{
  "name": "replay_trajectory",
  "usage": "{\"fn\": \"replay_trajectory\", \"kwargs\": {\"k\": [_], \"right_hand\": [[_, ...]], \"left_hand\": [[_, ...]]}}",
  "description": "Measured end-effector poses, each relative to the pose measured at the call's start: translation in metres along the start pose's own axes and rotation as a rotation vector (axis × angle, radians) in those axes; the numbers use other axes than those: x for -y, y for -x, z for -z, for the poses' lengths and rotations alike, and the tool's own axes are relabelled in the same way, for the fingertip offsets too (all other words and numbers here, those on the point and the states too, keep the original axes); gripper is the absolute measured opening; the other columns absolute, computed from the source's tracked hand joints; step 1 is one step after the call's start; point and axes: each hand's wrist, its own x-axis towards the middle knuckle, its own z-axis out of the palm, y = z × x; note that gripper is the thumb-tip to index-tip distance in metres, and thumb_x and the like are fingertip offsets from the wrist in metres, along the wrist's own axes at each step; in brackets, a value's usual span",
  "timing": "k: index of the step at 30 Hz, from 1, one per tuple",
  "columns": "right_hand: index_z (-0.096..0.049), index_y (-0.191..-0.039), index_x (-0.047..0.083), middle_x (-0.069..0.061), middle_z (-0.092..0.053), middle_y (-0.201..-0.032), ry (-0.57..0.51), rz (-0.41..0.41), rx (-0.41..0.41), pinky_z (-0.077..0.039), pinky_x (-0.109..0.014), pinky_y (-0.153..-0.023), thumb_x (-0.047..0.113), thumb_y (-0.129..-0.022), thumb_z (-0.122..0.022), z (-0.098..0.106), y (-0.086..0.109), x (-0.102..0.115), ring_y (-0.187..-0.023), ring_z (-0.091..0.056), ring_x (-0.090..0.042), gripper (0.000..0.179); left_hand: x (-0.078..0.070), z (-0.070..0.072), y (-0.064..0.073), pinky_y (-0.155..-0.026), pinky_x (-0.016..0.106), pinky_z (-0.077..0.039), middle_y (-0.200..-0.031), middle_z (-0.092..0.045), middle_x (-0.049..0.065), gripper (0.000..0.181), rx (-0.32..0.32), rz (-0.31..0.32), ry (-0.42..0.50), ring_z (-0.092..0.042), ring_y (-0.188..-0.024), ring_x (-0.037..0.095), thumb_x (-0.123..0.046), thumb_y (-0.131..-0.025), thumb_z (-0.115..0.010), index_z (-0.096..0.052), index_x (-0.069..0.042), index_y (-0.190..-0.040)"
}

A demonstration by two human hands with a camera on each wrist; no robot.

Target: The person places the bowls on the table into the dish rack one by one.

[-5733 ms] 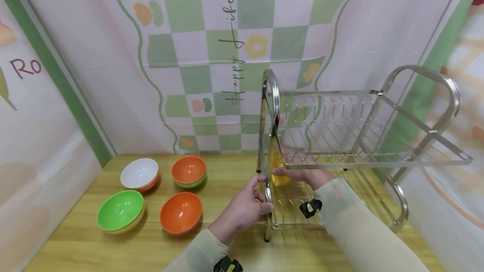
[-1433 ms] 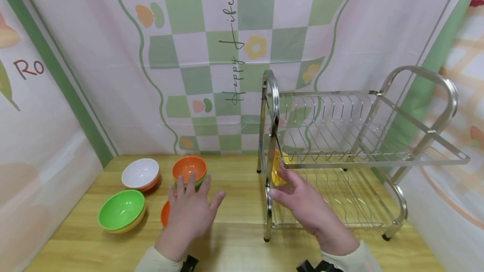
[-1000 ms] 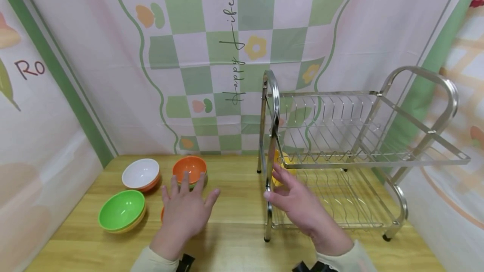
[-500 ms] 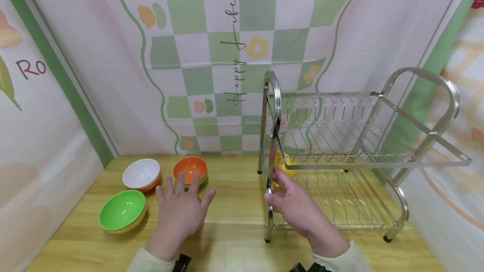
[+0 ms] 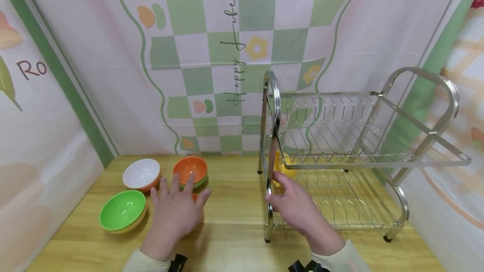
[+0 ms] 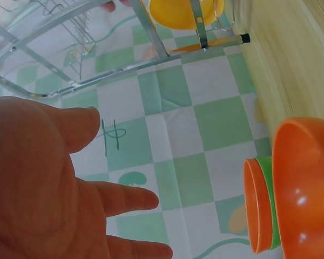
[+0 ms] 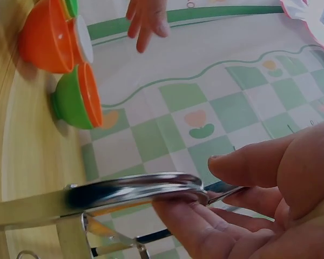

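While I look down from the head camera, my left hand (image 5: pixel 174 217) hovers with fingers spread and relaxed, holding nothing, over the single orange plastic bowl (image 5: pixel 195 205) low in the centre-left of the frame. My right hand (image 5: pixel 295 209) is also loose and empty, its fingertips (image 7: pixel 178 208) touching the near upright of the two-tier chrome wire dish rack (image 5: pixel 340 154) on the right. A small yellow bowl (image 5: pixel 281 169) stands on edge in the lower tier's far left corner. On the light wooden tabletop (image 5: pixel 234 238), toward the left, sit a white bowl stacked on an orange one (image 5: pixel 140 174), a green bowl on a yellow one (image 5: pixel 122 211) and an orange bowl on a green one (image 5: pixel 190 170). Behind them hangs a green-and-white checked cloth backdrop (image 5: pixel 227 53) with flower prints.
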Motion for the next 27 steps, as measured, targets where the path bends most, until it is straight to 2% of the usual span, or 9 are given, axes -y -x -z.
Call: {"fn": "replay_trajectory", "kwargs": {"k": [3, 5, 8, 11, 16, 19, 22, 25, 27], "right_hand": [[-0.041, -0.152, 0.014, -0.021, -0.050, -0.142, 0.022, -0.019, -0.015, -0.053, -0.035, -0.056, 0.011, -0.089, -0.072, -0.001, -0.002, -0.002, -0.069, -0.063, -0.018, 0.071], [-0.044, -0.151, 0.014, -0.018, -0.057, -0.132, 0.026, -0.029, -0.027, -0.046, -0.031, -0.046, 0.010, -0.088, -0.073, -0.002, -0.003, -0.003, -0.063, -0.060, -0.019, 0.069], [-0.048, -0.149, 0.014, -0.014, -0.061, -0.126, 0.031, -0.034, -0.036, -0.042, -0.030, -0.040, 0.009, -0.086, -0.073, -0.004, -0.006, -0.006, -0.060, -0.057, -0.022, 0.068], [-0.049, -0.148, 0.016, -0.013, -0.060, -0.130, 0.029, -0.042, -0.036, -0.045, -0.033, -0.042, 0.009, -0.086, -0.074, -0.004, -0.008, -0.007, -0.064, -0.060, -0.024, 0.067], [-0.050, -0.148, 0.016, -0.019, -0.054, -0.139, 0.030, -0.044, -0.030, -0.050, -0.037, -0.050, 0.011, -0.086, -0.074, -0.004, -0.008, -0.008, -0.070, -0.065, -0.021, 0.067], [-0.050, -0.148, 0.016, -0.021, -0.051, -0.141, 0.033, -0.039, -0.026, -0.049, -0.038, -0.051, 0.011, -0.085, -0.074, -0.003, -0.008, -0.007, -0.073, -0.066, -0.019, 0.067], [-0.050, -0.148, 0.016, -0.021, -0.052, -0.141, 0.039, -0.038, -0.026, -0.047, -0.038, -0.046, 0.012, -0.085, -0.074, -0.003, -0.008, -0.006, -0.072, -0.066, -0.019, 0.067], [-0.050, -0.148, 0.016, -0.020, -0.053, -0.140, 0.047, -0.035, -0.027, -0.045, -0.036, -0.044, 0.012, -0.085, -0.074, -0.003, -0.008, -0.006, -0.070, -0.065, -0.019, 0.067], [-0.050, -0.148, 0.016, -0.020, -0.054, -0.138, 0.059, -0.035, -0.030, -0.043, -0.033, -0.043, 0.012, -0.085, -0.074, -0.003, -0.009, -0.006, -0.068, -0.064, -0.019, 0.067]], "left_hand": [[0.003, 0.001, -0.001, -0.107, 0.074, 0.008, -0.158, -0.017, 0.031, 0.095, -0.001, 0.007, -0.008, 0.001, -0.140, 0.059, -0.078, -0.091, -0.010, -0.035, -0.015, -0.156], [0.006, 0.002, -0.001, -0.108, 0.074, 0.005, -0.157, -0.017, 0.032, 0.095, -0.006, 0.009, -0.006, 0.000, -0.140, 0.059, -0.078, -0.091, -0.010, -0.036, -0.015, -0.156], [0.010, 0.003, 0.000, -0.108, 0.075, 0.001, -0.156, -0.018, 0.033, 0.095, -0.015, 0.013, -0.003, -0.002, -0.140, 0.060, -0.078, -0.091, -0.010, -0.037, -0.014, -0.155], [0.014, 0.005, 0.000, -0.108, 0.076, 0.001, -0.155, -0.019, 0.034, 0.095, -0.019, 0.017, -0.003, -0.004, -0.140, 0.060, -0.078, -0.092, -0.010, -0.037, -0.012, -0.155], [0.019, 0.008, 0.001, -0.107, 0.077, 0.001, -0.155, -0.018, 0.035, 0.096, -0.016, 0.021, 0.014, -0.005, -0.138, 0.062, -0.077, -0.092, -0.012, -0.037, -0.009, -0.154], [0.023, 0.010, 0.002, -0.106, 0.077, -0.004, -0.154, -0.020, 0.036, 0.092, -0.024, 0.013, 0.025, -0.010, -0.137, 0.062, -0.075, -0.094, -0.016, -0.037, -0.008, -0.154], [0.029, 0.013, 0.001, -0.104, 0.076, -0.019, -0.151, -0.023, 0.037, 0.088, -0.035, -0.005, 0.029, -0.021, -0.134, 0.062, -0.071, -0.097, -0.027, -0.036, -0.004, -0.153], [0.036, 0.020, -0.001, -0.097, 0.073, -0.035, -0.148, -0.028, 0.039, 0.087, -0.025, -0.014, 0.054, -0.036, -0.127, 0.061, -0.065, -0.097, -0.045, -0.033, 0.001, -0.153], [0.042, 0.025, -0.004, -0.092, 0.071, -0.042, -0.145, -0.031, 0.040, 0.089, -0.005, -0.009, 0.090, -0.043, -0.122, 0.060, -0.060, -0.094, -0.056, -0.031, 0.002, -0.153]]}}
